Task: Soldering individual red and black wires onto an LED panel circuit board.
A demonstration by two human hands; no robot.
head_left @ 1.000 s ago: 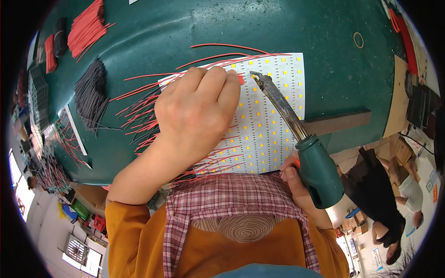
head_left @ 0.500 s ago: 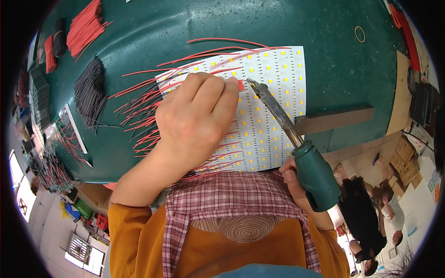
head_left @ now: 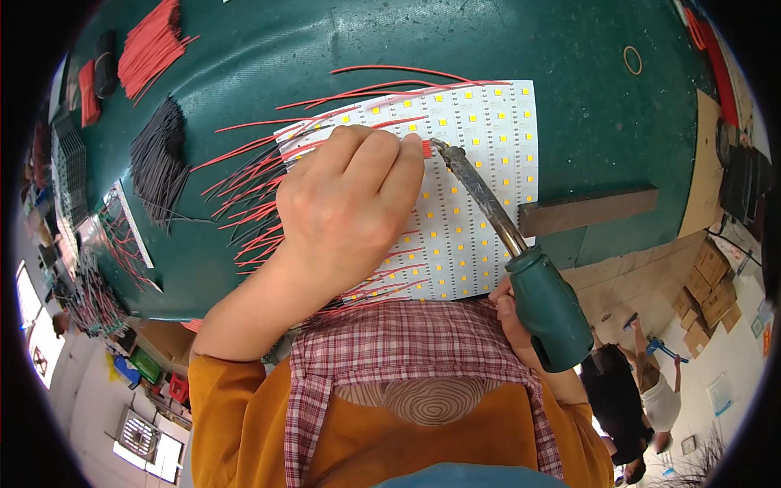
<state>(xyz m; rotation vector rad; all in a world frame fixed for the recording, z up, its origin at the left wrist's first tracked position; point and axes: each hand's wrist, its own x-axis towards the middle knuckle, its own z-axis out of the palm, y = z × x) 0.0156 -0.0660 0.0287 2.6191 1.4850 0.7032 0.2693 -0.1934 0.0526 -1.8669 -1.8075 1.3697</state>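
A white LED board (head_left: 476, 203) with rows of yellow chips lies in front of me. Over its upper left part, my left hand (head_left: 350, 191) is closed, and short red wires (head_left: 426, 149) poke out past its fingertips. Gripped by its green handle, a soldering iron (head_left: 553, 305) is in my right hand (head_left: 511, 317), which is partly hidden behind it. The iron's dark tip rests at or just above the board, right beside those wire ends. Many red and black wires (head_left: 252, 163) stick out over the board's left side.
A dark bar (head_left: 590, 211) lies by the board's right edge. Bundles of red wires (head_left: 153, 45) and black wires (head_left: 159, 167) lie at the left on the green table mat (head_left: 268, 41). A rubber band (head_left: 632, 59) is at the far right. People (head_left: 618, 398) stand in the background.
My left hand and the wire ends have shifted slightly right. The iron's tip stays at nearly the same spot, close to the wires. People in the background have moved.
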